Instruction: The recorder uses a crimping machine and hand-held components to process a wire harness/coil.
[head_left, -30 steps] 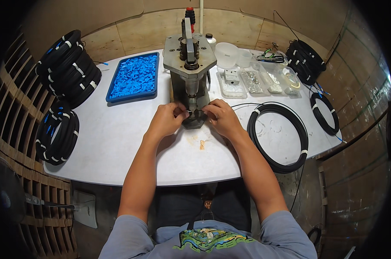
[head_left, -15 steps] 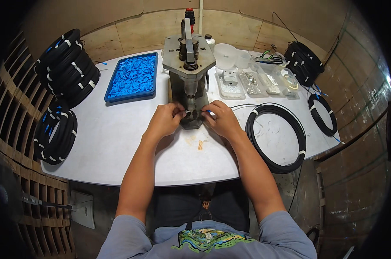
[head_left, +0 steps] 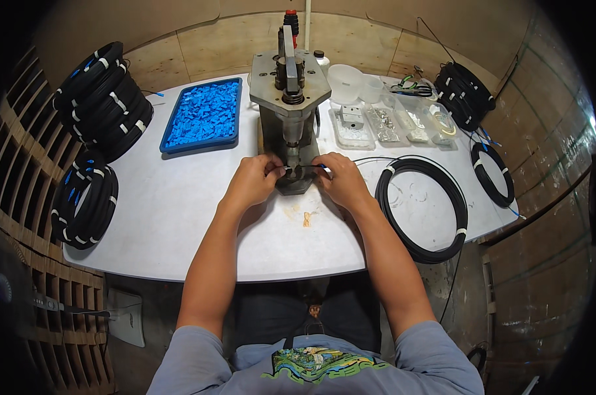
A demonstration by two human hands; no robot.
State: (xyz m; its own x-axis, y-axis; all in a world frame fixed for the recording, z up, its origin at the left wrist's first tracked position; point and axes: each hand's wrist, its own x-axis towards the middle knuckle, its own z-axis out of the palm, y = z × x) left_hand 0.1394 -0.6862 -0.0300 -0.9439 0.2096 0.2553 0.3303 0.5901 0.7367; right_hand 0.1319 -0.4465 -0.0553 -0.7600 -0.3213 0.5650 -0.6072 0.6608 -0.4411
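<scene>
A grey metal bench press (head_left: 291, 89) stands upright before me, its ram pointing down at a small dark base (head_left: 297, 185). A thin black cable (head_left: 307, 166) stretches between my two hands, crossing just below the ram. On the base's left side, my left hand (head_left: 255, 181) pinches the cable's end between thumb and fingertips; a tiny pale tip shows there, too small to name. My right hand (head_left: 341, 179) is closed on the cable to the right of the base, with a bit of blue at its fingertips. From behind that hand the cable runs to a black coil (head_left: 381, 197) lying on the table.
A blue tray (head_left: 168, 149) full of small blue parts lies back left. Stacked black cable coils (head_left: 104, 99) rise at the left edge, more coils (head_left: 466, 95) at the far right. Clear plastic boxes (head_left: 354, 139) of small parts sit behind the right-hand coil. An orange scrap (head_left: 306, 219) lies in front.
My right hand has shifted slightly right and up from the base, and more cable shows between my hands. The left hand stays almost where it was, still pinching.
</scene>
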